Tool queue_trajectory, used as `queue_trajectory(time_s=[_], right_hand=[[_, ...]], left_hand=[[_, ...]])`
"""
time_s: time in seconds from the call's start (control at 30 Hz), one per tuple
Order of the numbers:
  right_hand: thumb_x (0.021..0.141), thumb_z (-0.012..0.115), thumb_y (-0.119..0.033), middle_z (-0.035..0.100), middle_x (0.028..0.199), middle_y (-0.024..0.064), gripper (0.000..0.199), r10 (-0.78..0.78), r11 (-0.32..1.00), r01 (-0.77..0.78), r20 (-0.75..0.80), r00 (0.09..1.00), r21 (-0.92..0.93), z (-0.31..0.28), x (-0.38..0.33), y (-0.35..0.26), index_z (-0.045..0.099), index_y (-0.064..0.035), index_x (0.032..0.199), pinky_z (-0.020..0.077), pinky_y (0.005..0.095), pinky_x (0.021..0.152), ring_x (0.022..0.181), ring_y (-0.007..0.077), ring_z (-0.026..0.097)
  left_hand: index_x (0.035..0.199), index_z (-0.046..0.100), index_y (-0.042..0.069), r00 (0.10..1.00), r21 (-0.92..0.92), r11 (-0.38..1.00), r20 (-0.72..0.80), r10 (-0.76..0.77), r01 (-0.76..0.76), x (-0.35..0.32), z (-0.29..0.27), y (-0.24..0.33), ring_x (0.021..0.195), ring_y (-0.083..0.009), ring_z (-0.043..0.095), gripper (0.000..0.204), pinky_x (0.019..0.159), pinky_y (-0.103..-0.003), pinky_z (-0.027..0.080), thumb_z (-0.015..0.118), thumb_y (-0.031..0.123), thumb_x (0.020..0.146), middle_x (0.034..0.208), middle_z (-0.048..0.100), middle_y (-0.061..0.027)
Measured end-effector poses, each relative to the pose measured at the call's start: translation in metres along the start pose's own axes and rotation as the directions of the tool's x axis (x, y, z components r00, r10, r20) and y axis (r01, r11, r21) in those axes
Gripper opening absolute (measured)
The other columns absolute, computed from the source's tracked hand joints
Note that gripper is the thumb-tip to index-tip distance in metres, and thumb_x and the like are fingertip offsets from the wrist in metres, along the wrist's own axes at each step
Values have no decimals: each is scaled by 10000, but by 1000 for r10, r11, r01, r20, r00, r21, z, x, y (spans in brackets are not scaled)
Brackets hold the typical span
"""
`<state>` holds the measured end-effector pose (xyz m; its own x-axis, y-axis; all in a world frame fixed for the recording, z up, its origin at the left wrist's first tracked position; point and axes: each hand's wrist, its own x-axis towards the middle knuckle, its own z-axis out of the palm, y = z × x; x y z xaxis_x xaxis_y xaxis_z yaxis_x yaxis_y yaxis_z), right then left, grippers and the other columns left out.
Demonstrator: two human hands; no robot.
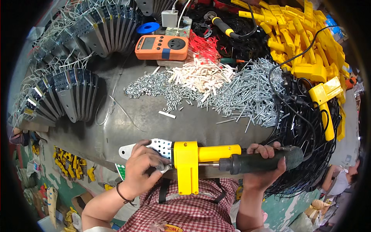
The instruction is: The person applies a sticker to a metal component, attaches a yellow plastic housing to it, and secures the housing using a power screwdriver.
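Note:
My right hand point(266, 166) is wrapped round a dark electric screwdriver point(247, 164), which lies level and points left. Its thin bit reaches the side of a yellow plastic housing point(186, 154) with a yellow handle point(219, 152). A perforated metal plate point(161, 147) sticks out of the housing's left side. My left hand point(143, 168) grips this plate at its near edge, thumb and fingers closed by the housing. Something small and silvery shows at those fingertips, too small to name. The bit's tip is hidden by the housing.
Piles of nuts point(147, 85), pale sleeves point(201, 75) and screws point(247, 94) lie ahead. Yellow housings point(301, 34) heap at far right above black cables point(297, 127). An orange meter point(162, 47) stands behind. Wired metal plates point(73, 91) stand in rows at left.

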<state>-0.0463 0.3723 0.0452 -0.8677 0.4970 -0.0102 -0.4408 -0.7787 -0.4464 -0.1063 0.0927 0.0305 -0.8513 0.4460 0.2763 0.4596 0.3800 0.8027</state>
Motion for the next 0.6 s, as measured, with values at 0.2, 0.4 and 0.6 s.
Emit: queue_trajectory(time_s=[0.2, 0.4, 0.6], right_hand=[[832, 600, -291, 459, 785, -23, 361, -28, 998, 25, -50, 998, -50, 5, 2, 5, 451, -124, 1115, 326, 383, 1022, 771, 112, 475], [855, 566, -301, 484, 797, -34, 316, -52, 989, 39, -92, 994, -140, 7, -5, 7, 444, -136, 1095, 334, 378, 1042, 758, 108, 496], [869, 552, -313, 501, 800, -14, 308, -27, 996, 20, -72, 997, -92, 12, -2, 12, 441, -127, 1088, 329, 386, 1064, 775, 126, 511]], left_hand=[[792, 564, 113, 999, -79, 997, -24, 22, -24, -3, 0, -3, 813, -215, 611, 201, 980, -501, 403, 667, 12, 653, 798, 682, 10], [857, 538, 51, 992, 104, 986, 8, 128, -128, 2, -1, -3, 1109, -360, 511, 306, 894, -456, 454, 666, -1, 584, 1176, 530, -130], [820, 520, 41, 987, 50, 987, -39, 153, -151, 1, -1, -7, 1078, -401, 543, 207, 901, -461, 458, 666, 55, 674, 1146, 552, -178]])
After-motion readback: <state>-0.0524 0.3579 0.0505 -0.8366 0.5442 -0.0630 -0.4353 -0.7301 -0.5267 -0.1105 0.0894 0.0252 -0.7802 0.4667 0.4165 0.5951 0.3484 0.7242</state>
